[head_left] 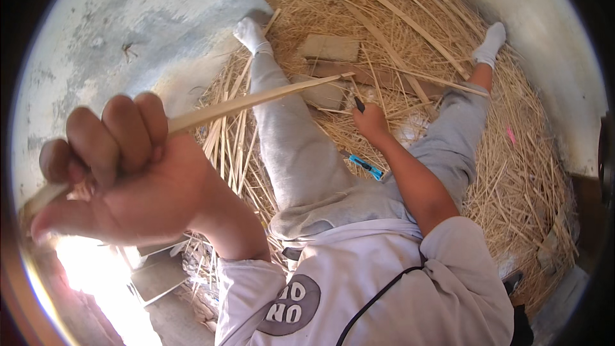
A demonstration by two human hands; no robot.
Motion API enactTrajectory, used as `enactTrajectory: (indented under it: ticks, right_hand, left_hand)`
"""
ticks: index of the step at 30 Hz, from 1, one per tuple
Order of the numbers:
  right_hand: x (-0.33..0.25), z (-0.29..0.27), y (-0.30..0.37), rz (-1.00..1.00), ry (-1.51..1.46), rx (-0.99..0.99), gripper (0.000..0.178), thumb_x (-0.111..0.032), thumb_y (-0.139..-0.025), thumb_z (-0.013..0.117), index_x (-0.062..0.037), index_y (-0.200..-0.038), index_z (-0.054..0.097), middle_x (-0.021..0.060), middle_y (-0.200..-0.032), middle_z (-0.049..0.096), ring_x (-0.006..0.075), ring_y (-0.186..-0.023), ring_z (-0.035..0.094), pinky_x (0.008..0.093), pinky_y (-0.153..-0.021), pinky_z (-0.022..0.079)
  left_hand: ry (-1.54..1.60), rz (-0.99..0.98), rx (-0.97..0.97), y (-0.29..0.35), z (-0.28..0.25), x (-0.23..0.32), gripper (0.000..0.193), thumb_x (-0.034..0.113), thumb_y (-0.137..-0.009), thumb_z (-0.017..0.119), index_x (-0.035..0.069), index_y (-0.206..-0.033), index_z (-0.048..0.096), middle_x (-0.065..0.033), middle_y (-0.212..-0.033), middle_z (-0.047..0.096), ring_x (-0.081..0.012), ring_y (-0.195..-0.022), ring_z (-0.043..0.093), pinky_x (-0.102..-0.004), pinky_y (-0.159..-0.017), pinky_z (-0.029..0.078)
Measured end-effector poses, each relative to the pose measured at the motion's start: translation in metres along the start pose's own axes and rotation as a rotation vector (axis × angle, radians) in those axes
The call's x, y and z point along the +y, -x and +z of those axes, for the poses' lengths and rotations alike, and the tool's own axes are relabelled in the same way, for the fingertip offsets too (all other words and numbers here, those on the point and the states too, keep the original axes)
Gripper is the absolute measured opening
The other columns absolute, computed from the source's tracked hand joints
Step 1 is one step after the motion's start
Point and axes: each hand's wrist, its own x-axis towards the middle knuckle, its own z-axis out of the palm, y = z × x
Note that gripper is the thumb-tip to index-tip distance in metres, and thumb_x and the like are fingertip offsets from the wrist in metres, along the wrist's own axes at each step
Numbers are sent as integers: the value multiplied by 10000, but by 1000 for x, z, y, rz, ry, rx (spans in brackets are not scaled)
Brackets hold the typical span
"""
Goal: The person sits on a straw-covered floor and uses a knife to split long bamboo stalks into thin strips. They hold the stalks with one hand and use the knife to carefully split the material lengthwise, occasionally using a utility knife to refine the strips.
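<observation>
Pale-tan strip [250, 101] aslant above L leg [295, 147], tip nr blk-handled knife [359, 104] | L hand [122, 166] curled round near end | R hand [371, 123] grips knife | step: prob. shaving/splitting strip | next: likely needs steady pull, even knife angle

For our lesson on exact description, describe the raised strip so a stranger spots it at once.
Left of the seated person's grey trousers, find the left hand, large in view. From its grip a long pale strip stretches toward the right hand. Unlike the thin pale pieces strewn on the floor, it is held up in the air.
</observation>
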Motion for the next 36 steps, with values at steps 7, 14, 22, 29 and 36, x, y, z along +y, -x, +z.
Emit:
enactTrajectory:
  ticks: [7,14,22,29,36]
  right_hand:
    - [-58,-9,44,-563,-6,98,286,-258,-864,631,22,-813,654,229,-670,641,385,-651,667,464,-615,486]
    - [35,2,-5,102,205,2,272,-260,-872,637,11,-854,655,256,-767,647,399,-733,663,468,-655,490]
    - [19,20,-2,-24,32,55,262,-245,-877,614,14,-889,648,227,-745,652,377,-685,633,459,-644,491]
    - [-46,-14,28,-188,28,-187,324,-249,-856,623,50,-974,662,251,-794,684,393,-772,696,469,-681,515]
    - [44,35,-11,198,63,52,340,-277,-880,637,53,-958,657,206,-768,692,345,-740,698,444,-663,518]
  left_hand:
    - [-275,116,273,-18,-55,6,594,728,-913,497,165,-739,430,37,-574,265,-93,-494,188,-261,-454,137]
    - [-253,142,244,-3,-51,13,592,710,-925,489,167,-702,418,55,-555,248,-68,-460,150,-248,-432,117]
    - [-271,126,255,2,-31,2,586,716,-924,482,179,-703,403,62,-541,245,-53,-444,142,-246,-409,102]
    - [-102,100,96,14,-51,15,578,696,-949,449,188,-706,320,67,-537,246,-46,-427,131,-245,-383,84]
    - [-215,162,248,6,-30,9,588,699,-949,448,180,-712,310,64,-529,214,-44,-436,123,-242,-388,84]
